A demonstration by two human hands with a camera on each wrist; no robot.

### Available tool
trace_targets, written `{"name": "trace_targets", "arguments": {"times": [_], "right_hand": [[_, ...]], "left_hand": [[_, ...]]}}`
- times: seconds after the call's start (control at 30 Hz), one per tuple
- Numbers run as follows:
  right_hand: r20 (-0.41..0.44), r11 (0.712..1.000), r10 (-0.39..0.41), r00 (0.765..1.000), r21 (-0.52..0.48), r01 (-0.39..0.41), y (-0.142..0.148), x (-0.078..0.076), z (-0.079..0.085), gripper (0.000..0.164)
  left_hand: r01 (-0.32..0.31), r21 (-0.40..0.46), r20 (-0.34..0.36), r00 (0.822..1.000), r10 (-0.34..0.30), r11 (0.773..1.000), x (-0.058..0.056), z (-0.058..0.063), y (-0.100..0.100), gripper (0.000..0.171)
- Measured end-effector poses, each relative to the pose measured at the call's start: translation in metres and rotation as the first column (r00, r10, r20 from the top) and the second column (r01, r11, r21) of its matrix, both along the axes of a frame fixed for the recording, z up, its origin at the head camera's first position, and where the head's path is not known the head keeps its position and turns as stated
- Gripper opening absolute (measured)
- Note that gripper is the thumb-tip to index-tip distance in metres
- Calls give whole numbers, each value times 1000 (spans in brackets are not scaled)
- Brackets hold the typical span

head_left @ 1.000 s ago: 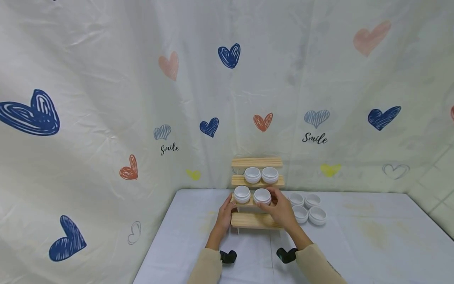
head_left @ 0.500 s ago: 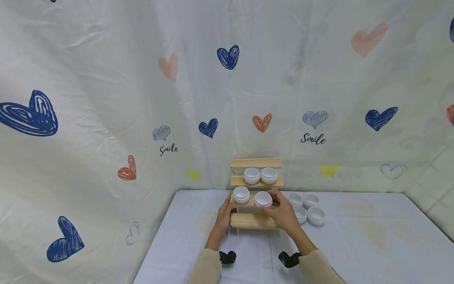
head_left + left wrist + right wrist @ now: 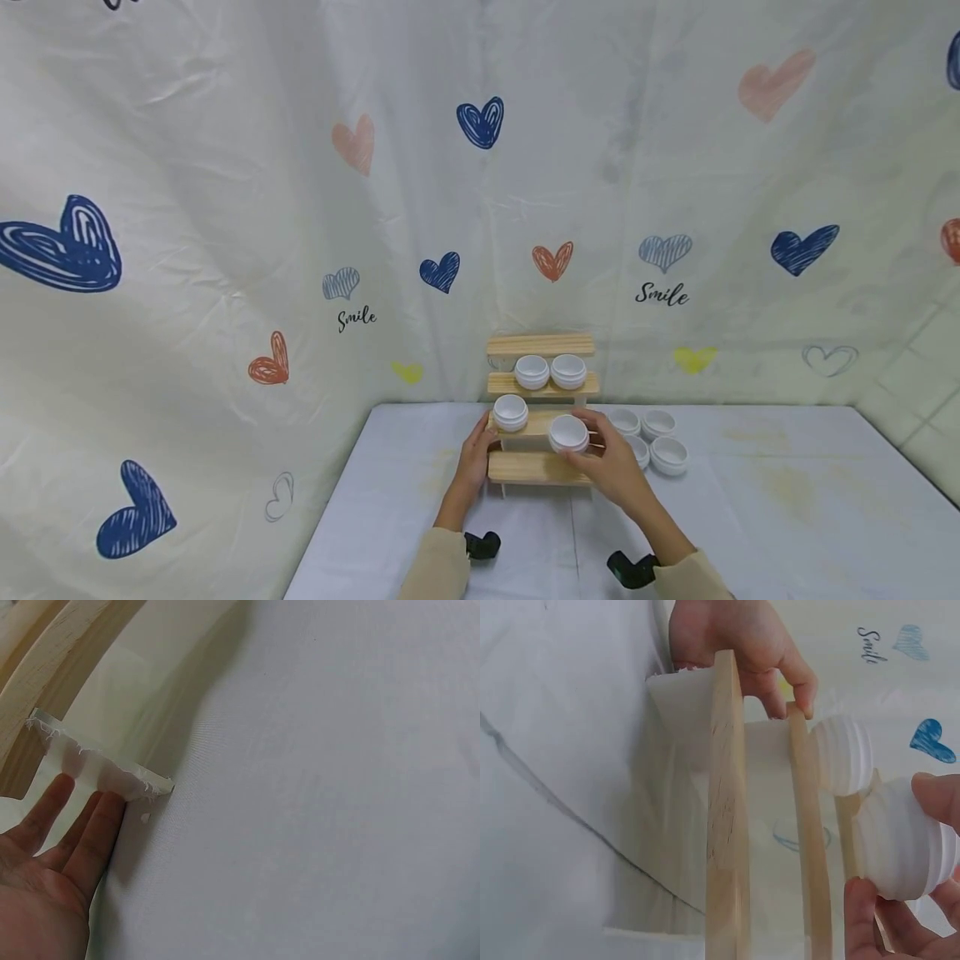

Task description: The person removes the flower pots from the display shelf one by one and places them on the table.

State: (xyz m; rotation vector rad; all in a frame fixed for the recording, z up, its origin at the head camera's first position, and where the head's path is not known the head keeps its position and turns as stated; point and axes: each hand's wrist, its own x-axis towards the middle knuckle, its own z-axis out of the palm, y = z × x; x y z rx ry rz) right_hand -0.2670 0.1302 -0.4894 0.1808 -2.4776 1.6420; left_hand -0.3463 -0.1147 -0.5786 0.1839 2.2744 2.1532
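A tiered wooden display stand with pale side panels stands on the table. My left hand holds its left side, with fingers against the side panel in the left wrist view and a fingertip at a shelf end in the right wrist view. Between thumb and fingers, my right hand grips a small white ribbed bowl, which overlaps the gap between the two lower shelves in the head view. Another white bowl sits at the left of the second shelf from the bottom. Two more bowls share the shelf above.
Several white bowls stand grouped on the white-covered table, right of the stand and partly behind my right hand. The top shelf is close to a heart-printed curtain at the back.
My right hand has moved the gripped bowl forward and to the right, away from its spot beside the left bowl on the second shelf. The left hand stays on the stand.
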Motion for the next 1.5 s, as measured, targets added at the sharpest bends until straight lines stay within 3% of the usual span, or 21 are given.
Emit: {"name": "trace_targets", "arguments": {"times": [0.5,0.83,1.5], "right_hand": [[-82,999,44,996,34,-41,28,21,-9,68],[-101,998,33,994,53,-28,44,30,-18,69],[-75,999,-21,997,43,25,67,38,-31,70]], "left_hand": [[-21,-22,-23,1000,20,1000,-2,-1,1,61],[-17,-20,-23,1000,16,1000,1,2,0,58],[-23,-10,-8,1000,23,1000,0,-1,-1,59]]}}
